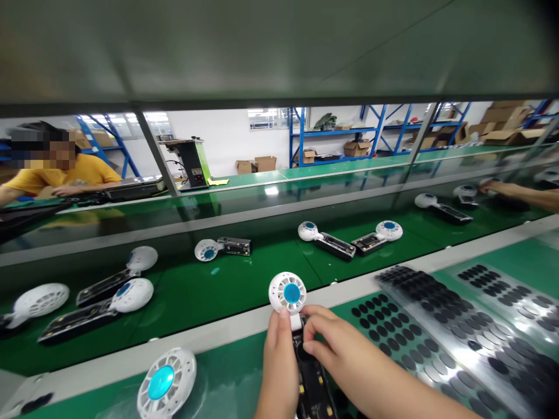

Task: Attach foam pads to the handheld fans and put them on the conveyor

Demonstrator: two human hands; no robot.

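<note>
The left hand (279,358), upright at six o'clock, grips the white fan head (286,292), while the right hand (331,336), slanting from five o'clock, curls closed against its black handle (312,381).

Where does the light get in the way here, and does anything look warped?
Head view: glare whitens part of the dotted sheets; a light reflects in the glossy surface behind the belt; the left-edge fan looks stretched, probably by a wide lens; the top-right corner darkens.
</note>
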